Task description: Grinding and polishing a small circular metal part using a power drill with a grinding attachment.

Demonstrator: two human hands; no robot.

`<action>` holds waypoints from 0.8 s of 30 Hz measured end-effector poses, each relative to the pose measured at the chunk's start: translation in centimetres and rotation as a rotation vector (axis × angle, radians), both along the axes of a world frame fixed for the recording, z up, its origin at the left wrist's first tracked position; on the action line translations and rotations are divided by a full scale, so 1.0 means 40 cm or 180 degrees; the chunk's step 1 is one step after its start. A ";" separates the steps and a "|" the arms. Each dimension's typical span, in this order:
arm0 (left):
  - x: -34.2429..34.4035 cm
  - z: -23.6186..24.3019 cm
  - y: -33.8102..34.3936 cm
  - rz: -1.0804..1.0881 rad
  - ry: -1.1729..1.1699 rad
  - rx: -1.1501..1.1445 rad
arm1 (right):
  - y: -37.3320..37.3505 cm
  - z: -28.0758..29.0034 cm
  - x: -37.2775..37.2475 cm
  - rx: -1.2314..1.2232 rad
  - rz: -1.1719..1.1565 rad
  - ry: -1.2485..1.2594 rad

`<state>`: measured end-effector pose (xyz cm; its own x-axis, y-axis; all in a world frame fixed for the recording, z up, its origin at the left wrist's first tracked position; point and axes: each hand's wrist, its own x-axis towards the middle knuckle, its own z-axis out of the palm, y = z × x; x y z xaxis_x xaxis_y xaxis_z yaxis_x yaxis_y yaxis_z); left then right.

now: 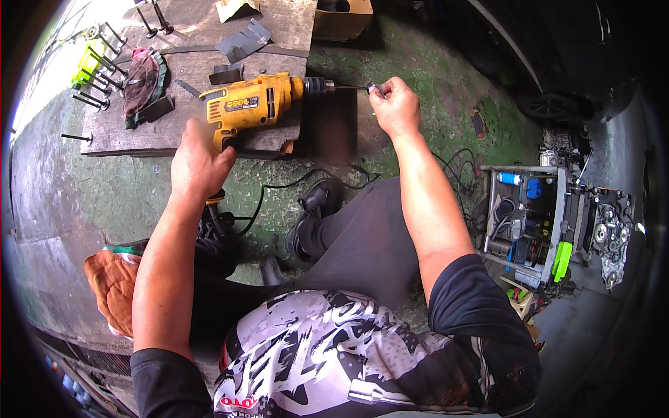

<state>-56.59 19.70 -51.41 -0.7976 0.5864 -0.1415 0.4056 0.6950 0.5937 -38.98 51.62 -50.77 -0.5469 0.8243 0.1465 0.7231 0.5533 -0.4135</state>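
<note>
So closest up there's the person's grey-and-white patterned shirt (pixel 327 341), on the near side of the yellow power drill (pixel 254 101) that's the star here. An orange-brown cloth (pixel 111 289) sits nearer than the drill too, off to its left. The left hand (pixel 198 160) is wrapped around the drill's pistol grip; can't tell if a finger is squeezing the trigger. The drill itself is over the front part of a wooden desk (pixel 272 143), chuck (pixel 319 84) pointing right, past the edge. A thin metal rod (pixel 348 87) sticks straight out of the chuck, and right of the drill the right hand (pixel 397 108) has thumb and fingers pinched on a small dark piece (pixel 376 88) at the rod's end. Too small to say what that piece is.

Floor stuff: a black boot (pixel 320 198) and a loopy black cable (pixel 259 212), both on the near side of the drill. Left of the drill there's a crumpled dark rag (pixel 144 83), with a bunch of engine valves (pixel 104 105) standing beyond it. A dark grey sheet (pixel 244 40) lies just behind the drill. Farther out, a cardboard box (pixel 341 24) is behind and right of it, and a loaded rack (pixel 563 209) is well off to its right.
</note>
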 end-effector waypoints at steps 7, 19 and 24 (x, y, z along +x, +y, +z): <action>-0.003 -0.005 -0.013 0.0039 -0.0014 -0.0049 | -0.009 -0.003 -0.011 -0.0060 0.0083 0.0063; -0.004 0.010 0.003 0.0022 -0.0027 -0.0177 | 0.085 -0.057 0.014 -0.1803 0.0163 0.1647; -0.003 0.010 0.005 0.0014 0.0012 -0.0127 | 0.095 -0.063 0.008 -0.1690 0.0194 0.1540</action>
<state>-56.71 19.91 -51.00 -0.8006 0.5769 -0.1618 0.4047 0.7199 0.5639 -38.65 55.42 -53.29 -0.5695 0.8216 -0.0278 0.3650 0.2224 -0.9041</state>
